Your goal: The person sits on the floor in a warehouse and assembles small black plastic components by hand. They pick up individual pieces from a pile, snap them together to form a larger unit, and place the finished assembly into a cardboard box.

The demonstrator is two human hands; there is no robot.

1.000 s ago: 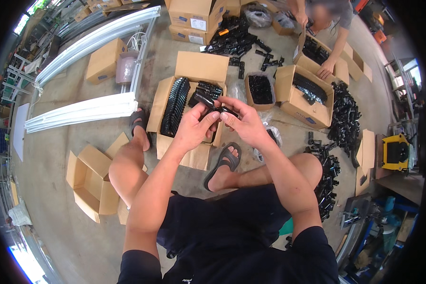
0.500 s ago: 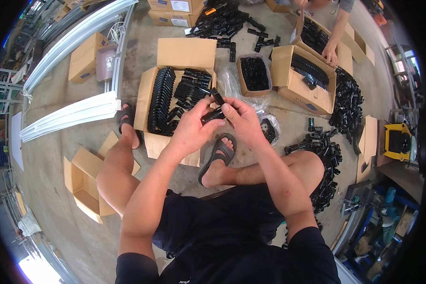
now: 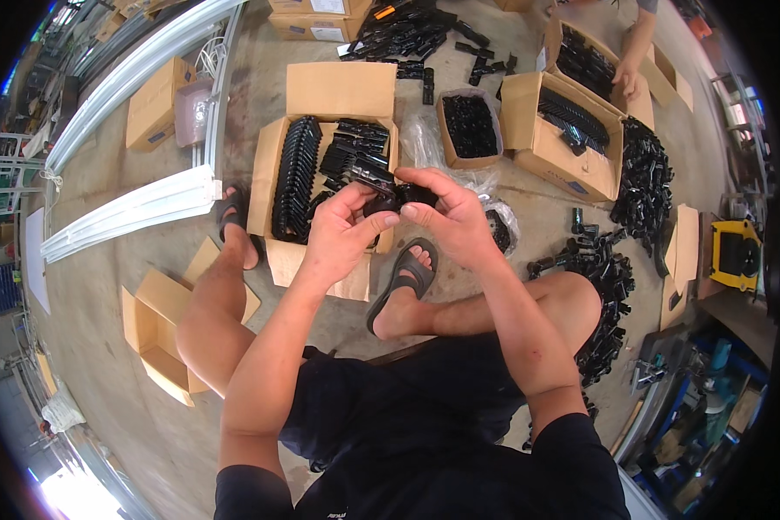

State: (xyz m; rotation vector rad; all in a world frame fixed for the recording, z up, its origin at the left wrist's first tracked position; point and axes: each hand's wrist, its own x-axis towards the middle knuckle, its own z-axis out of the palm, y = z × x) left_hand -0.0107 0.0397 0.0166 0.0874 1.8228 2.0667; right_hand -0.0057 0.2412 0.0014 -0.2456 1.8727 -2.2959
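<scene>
Bare concrete floor [image 3: 121,260] lies open at the left, bounded far-left by long white metal rails [image 3: 130,212]. Ahead, an open cardboard box of black plastic parts [image 3: 321,165] blocks the way; heaped black fittings [image 3: 607,286] crowd the right.

You sit on a bare concrete floor [image 3: 147,260]. On it lie open cardboard boxes [image 3: 338,113] of black parts, a loose pile of black parts [image 3: 641,182], white rails [image 3: 130,212] and empty cartons [image 3: 160,334].

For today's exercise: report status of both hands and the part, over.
Left hand and right hand both grip black plastic part. Held above open box. Nothing blocking.
</scene>
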